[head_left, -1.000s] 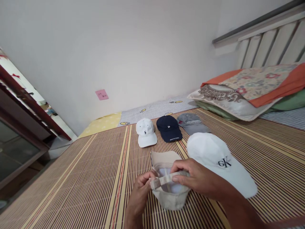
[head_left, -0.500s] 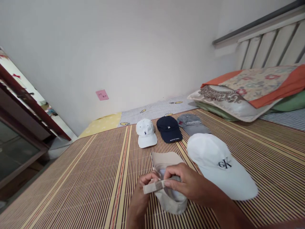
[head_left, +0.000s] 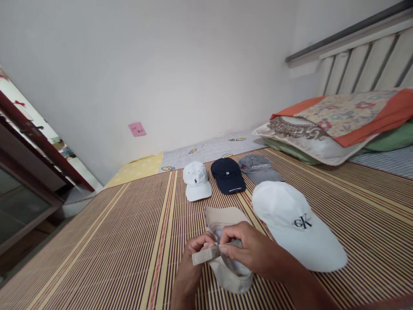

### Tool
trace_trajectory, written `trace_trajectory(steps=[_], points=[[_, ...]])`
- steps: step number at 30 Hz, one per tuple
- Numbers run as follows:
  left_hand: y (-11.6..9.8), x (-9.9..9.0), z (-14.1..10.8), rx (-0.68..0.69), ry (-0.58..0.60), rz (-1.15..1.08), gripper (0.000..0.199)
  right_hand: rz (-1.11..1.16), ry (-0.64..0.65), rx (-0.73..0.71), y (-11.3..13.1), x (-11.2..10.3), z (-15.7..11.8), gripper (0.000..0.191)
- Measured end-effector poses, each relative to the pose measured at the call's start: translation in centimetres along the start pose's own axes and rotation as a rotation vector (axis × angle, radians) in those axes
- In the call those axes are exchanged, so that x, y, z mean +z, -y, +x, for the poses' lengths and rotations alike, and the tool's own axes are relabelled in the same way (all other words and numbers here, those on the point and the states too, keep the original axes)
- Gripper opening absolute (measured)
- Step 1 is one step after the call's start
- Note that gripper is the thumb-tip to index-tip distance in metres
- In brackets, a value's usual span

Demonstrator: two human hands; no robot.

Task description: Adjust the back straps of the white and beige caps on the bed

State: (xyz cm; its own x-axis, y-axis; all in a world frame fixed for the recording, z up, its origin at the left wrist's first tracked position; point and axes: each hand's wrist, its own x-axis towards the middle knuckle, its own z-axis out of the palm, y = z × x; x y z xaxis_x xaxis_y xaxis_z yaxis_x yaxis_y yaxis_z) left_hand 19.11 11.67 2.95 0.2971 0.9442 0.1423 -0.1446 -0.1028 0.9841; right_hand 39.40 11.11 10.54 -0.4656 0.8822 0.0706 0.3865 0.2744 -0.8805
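Observation:
A beige cap [head_left: 230, 282] lies upside down on the striped mat, its brim [head_left: 226, 215] pointing away from me. Across its back opening runs an adjustment strap [head_left: 204, 255], whose loose end sticks out to the left. My left hand [head_left: 193, 258] is closed on the strap's left part. With thumb and forefinger, my right hand [head_left: 245, 247] pinches the strap at its right part, near the middle. Both hands nearly meet there, and the fingers partly hide the cap's inside. Just right of my right hand rests a large white cap [head_left: 284, 211] with black letters.
Farther back stand a small white cap [head_left: 196, 176], a navy cap [head_left: 226, 172] and a grey cap [head_left: 258, 165] in a row. Stacked pillows [head_left: 348, 125] lie at the right below a radiator [head_left: 371, 60]. A pink note [head_left: 137, 129] is on the wall. The striped mat [head_left: 106, 245] covers the bed.
My right fingers have shifted slightly along the strap to the left, and the square patch seen on the strap before is now mostly out of sight. The view has moved a little.

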Motion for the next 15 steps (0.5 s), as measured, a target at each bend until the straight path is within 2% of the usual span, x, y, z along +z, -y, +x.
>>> trace_trajectory(steps=[6, 10, 15], points=[[0.0, -0.1, 0.1, 0.007, -0.013, -0.058, 0.044, 0.023, 0.012, -0.066, -0.4, -1.0, -0.3, 0.014], [-0.4, 0.0, 0.2, 0.000, -0.037, -0.067, 0.045, -0.018, 0.033, -0.028, -1.2, -2.0, -0.5, 0.012], [-0.4, 0.0, 0.2, -0.027, -0.038, -0.054, 0.049, -0.003, 0.046, -0.038, -1.2, -1.8, -0.4, 0.013]])
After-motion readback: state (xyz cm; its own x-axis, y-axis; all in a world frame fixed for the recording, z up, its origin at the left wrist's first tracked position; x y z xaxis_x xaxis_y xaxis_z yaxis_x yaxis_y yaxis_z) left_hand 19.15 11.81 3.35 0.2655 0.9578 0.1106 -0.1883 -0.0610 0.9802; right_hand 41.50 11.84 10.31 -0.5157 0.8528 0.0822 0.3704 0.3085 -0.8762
